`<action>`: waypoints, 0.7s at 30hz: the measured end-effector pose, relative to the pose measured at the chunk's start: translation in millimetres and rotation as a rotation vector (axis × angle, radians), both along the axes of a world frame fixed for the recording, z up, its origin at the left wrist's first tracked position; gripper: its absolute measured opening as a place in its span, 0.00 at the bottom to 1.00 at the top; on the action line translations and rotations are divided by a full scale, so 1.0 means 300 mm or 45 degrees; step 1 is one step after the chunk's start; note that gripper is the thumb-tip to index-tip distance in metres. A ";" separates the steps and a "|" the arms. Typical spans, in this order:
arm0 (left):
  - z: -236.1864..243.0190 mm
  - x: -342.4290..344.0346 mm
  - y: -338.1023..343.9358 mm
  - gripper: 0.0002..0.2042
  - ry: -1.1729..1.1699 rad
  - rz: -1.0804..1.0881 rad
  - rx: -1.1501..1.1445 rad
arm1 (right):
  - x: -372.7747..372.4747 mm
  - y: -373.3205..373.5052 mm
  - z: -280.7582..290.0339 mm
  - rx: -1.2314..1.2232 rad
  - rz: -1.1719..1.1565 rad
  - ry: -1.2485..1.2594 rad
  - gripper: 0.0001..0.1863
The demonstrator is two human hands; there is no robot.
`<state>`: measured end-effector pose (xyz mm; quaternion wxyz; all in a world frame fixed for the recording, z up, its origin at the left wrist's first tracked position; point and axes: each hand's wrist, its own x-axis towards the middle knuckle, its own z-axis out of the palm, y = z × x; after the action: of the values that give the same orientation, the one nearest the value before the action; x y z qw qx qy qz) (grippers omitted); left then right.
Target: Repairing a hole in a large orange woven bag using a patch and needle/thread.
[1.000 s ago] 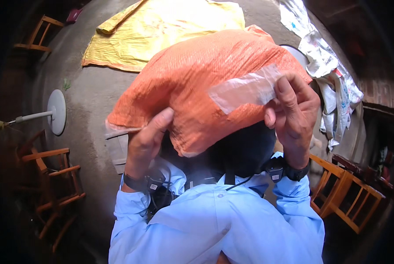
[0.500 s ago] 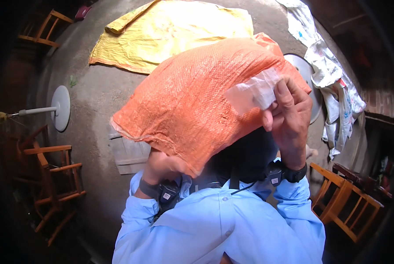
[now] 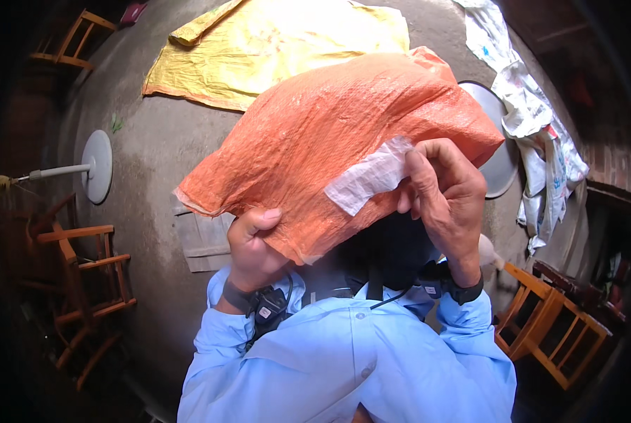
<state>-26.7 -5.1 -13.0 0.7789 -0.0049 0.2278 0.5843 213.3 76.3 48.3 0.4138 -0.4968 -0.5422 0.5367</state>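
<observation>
An orange woven sack (image 3: pixel 315 134) lies spread over my lap, its near-left corner hanging toward me. My left hand (image 3: pixel 255 243) grips the sack's near edge, thumb on top and the other fingers hidden beneath the cloth. Against the sack's right part rests a pale, thin rectangular patch (image 3: pixel 369 175), slightly wrinkled and see-through. My right hand (image 3: pixel 446 194) pinches the patch's right end between thumb and fingers. Whether the patch's left end is fastened to the sack, I cannot tell.
Beyond the sack, a yellow woven sack (image 3: pixel 287 49) lies on the floor. A round grey lid or basin (image 3: pixel 495 173) and crumpled white sacks (image 3: pixel 527 113) are at the right. Wooden chairs (image 3: pixel 555 317) stand at both sides. A white round disc on a rod (image 3: pixel 97 166) is at left.
My left hand has come up, its thumb now on top of the sack's edge. My right hand has moved down and left, and the patch now lies flatter against the sack.
</observation>
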 end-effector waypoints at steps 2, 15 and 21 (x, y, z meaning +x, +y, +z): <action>-0.003 0.001 -0.001 0.36 0.007 0.021 -0.018 | -0.005 -0.001 -0.002 0.011 -0.019 0.018 0.09; -0.021 -0.001 -0.006 0.34 -0.031 0.085 -0.003 | -0.059 -0.011 -0.004 0.129 -0.056 -0.097 0.30; -0.014 0.004 0.008 0.33 0.036 0.113 0.027 | -0.010 -0.001 0.025 0.065 -0.211 0.264 0.25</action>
<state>-25.6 -2.6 -17.0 0.7490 0.0016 0.2322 0.6206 210.4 75.9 55.7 0.5231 -0.4708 -0.4673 0.5352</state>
